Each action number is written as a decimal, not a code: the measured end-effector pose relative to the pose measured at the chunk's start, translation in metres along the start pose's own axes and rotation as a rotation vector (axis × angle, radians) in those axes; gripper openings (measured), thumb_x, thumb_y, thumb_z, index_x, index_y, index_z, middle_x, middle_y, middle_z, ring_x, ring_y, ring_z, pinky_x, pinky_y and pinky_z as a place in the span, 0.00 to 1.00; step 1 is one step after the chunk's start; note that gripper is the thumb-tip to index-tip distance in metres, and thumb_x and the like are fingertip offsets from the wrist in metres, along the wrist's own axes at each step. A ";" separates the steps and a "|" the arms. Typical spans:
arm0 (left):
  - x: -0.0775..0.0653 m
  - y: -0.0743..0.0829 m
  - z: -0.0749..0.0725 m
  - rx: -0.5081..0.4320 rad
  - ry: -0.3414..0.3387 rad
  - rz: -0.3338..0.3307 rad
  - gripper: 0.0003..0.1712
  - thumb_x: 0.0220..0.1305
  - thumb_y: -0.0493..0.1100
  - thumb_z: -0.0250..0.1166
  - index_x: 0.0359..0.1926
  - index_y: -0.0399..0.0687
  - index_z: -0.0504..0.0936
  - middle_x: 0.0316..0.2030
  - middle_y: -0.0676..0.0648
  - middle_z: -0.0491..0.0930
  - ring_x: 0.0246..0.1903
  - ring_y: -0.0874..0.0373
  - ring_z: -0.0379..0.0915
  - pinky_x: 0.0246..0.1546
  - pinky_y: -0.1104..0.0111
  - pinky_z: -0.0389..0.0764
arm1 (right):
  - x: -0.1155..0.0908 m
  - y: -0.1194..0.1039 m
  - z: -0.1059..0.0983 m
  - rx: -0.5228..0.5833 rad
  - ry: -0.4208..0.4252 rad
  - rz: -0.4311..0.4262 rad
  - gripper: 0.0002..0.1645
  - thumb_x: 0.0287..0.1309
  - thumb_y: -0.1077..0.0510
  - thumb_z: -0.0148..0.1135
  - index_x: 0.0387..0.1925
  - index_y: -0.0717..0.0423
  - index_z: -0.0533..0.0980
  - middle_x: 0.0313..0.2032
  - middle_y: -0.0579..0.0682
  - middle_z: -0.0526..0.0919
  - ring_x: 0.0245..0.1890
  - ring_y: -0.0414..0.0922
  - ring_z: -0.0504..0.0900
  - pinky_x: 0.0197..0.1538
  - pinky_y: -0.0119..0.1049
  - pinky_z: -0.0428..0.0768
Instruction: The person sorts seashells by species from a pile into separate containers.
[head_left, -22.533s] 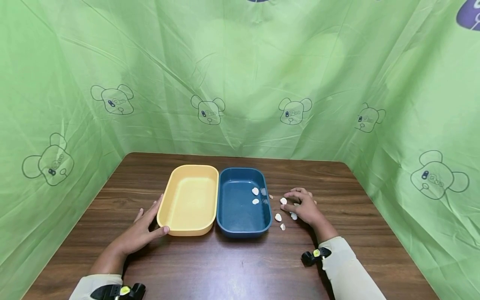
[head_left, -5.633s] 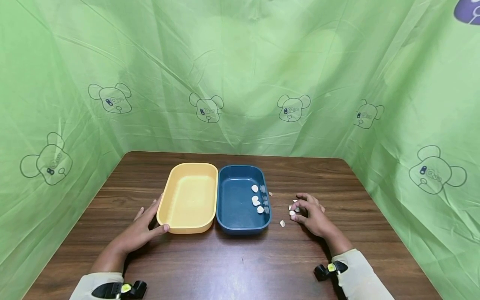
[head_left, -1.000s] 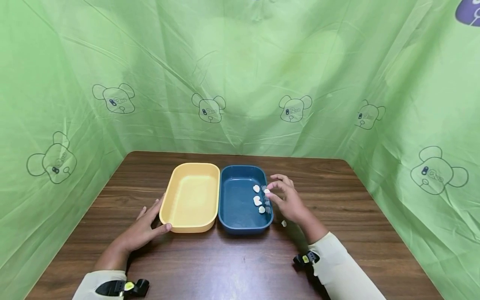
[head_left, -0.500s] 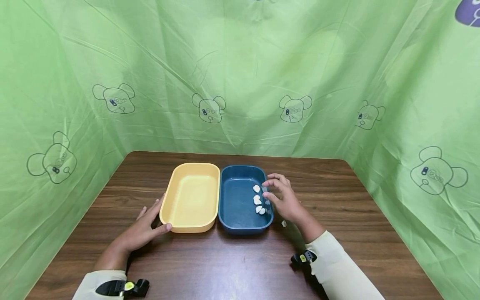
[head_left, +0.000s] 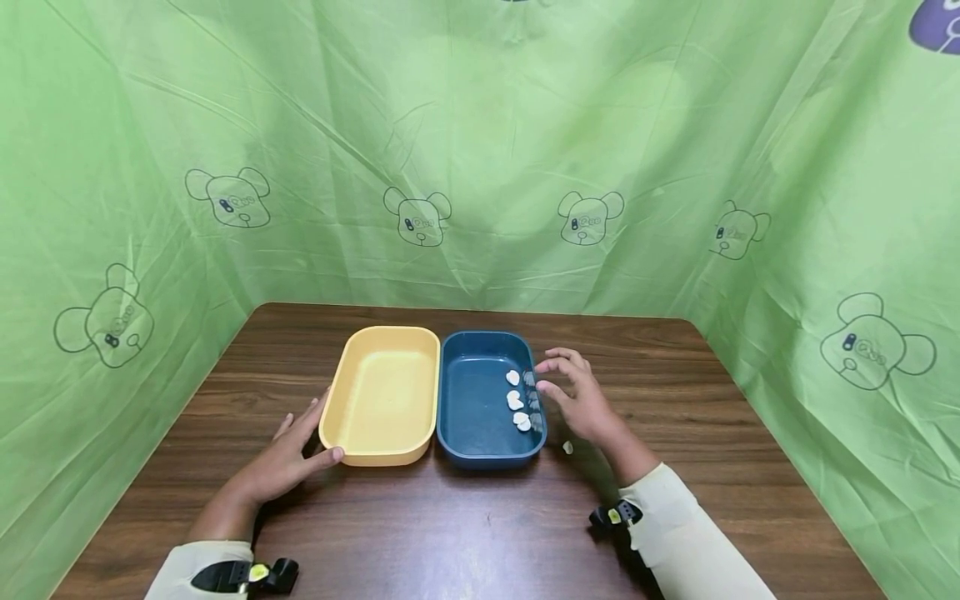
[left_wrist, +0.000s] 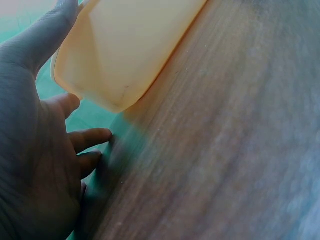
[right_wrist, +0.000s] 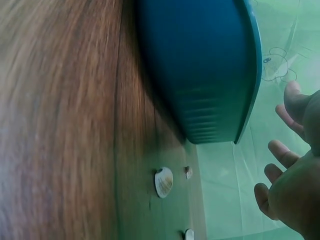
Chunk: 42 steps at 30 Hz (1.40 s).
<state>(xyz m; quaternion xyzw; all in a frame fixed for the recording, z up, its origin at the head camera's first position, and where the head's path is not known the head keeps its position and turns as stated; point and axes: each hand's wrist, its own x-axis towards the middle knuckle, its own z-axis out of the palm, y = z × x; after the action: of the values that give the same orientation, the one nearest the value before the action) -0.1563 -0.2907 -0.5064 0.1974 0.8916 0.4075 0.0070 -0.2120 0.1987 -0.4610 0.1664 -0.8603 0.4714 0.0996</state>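
My left hand [head_left: 277, 471] rests against the near left corner of a yellow plastic tray [head_left: 381, 400], thumb at its front and fingers along its side. Right beside that tray stands a blue tray [head_left: 472, 425], with several small white seashells [head_left: 513, 377] lying near its right wall. My right hand [head_left: 585, 404] hovers at the blue tray's right rim, thumb and forefinger apart and nothing between them. One shell [head_left: 567, 447] lies on the table below this hand. In the right wrist view, a ribbed shell [right_wrist: 163, 182] and two smaller ones lie beside the blue tray.
A dark wood-grain table [head_left: 420, 533] carries both trays. Green cloth [head_left: 480, 150] printed with bear faces hangs around its back and sides. Both wrists wear a strapped black camera, the left one [head_left: 247, 575] close to the table's near left.
My right hand has let go of a shell into the blue tray and drawn back slightly right. More shells lie in that tray than before. My left hand has stayed on the yellow tray.
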 end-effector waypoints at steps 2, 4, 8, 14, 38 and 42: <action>0.000 0.001 0.000 0.001 0.001 0.003 0.59 0.70 0.51 0.72 0.90 0.51 0.46 0.86 0.28 0.48 0.81 0.12 0.39 0.75 0.19 0.32 | -0.001 0.001 -0.002 0.007 0.002 -0.005 0.13 0.70 0.65 0.70 0.54 0.64 0.83 0.71 0.66 0.74 0.76 0.68 0.63 0.77 0.68 0.61; 0.001 0.001 -0.001 0.004 0.001 0.002 0.59 0.70 0.51 0.72 0.90 0.51 0.47 0.86 0.28 0.48 0.81 0.12 0.40 0.75 0.19 0.32 | -0.001 0.003 -0.003 0.013 0.002 -0.004 0.12 0.70 0.65 0.70 0.53 0.62 0.84 0.71 0.67 0.74 0.76 0.68 0.64 0.76 0.66 0.62; 0.001 0.001 -0.001 0.009 0.003 0.000 0.58 0.69 0.51 0.72 0.90 0.51 0.47 0.86 0.28 0.49 0.81 0.13 0.40 0.75 0.19 0.32 | -0.003 0.006 -0.006 0.007 0.012 0.001 0.11 0.70 0.65 0.70 0.52 0.59 0.84 0.70 0.66 0.75 0.75 0.66 0.65 0.71 0.60 0.66; 0.001 0.001 -0.001 0.000 0.002 0.004 0.59 0.69 0.50 0.72 0.90 0.51 0.47 0.86 0.28 0.49 0.81 0.12 0.40 0.75 0.19 0.32 | -0.005 0.012 -0.013 0.010 0.012 0.041 0.13 0.71 0.63 0.70 0.54 0.61 0.83 0.71 0.61 0.75 0.76 0.65 0.65 0.69 0.67 0.68; 0.000 0.001 -0.001 0.002 0.001 0.007 0.58 0.70 0.50 0.72 0.90 0.51 0.48 0.86 0.27 0.49 0.81 0.12 0.40 0.75 0.19 0.32 | -0.017 0.033 -0.042 0.039 0.109 0.057 0.19 0.72 0.69 0.67 0.61 0.67 0.79 0.34 0.54 0.75 0.30 0.35 0.71 0.33 0.28 0.72; 0.000 0.001 -0.001 0.001 0.001 0.008 0.58 0.70 0.50 0.71 0.90 0.50 0.48 0.86 0.27 0.49 0.81 0.12 0.40 0.76 0.19 0.32 | -0.017 0.039 -0.049 0.037 0.084 0.079 0.21 0.73 0.69 0.66 0.64 0.68 0.78 0.34 0.54 0.76 0.30 0.33 0.72 0.33 0.26 0.74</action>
<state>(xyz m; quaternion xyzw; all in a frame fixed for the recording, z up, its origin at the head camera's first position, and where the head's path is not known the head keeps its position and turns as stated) -0.1562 -0.2907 -0.5056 0.2006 0.8911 0.4070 0.0046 -0.2101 0.2633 -0.4705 0.1142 -0.8526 0.4972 0.1137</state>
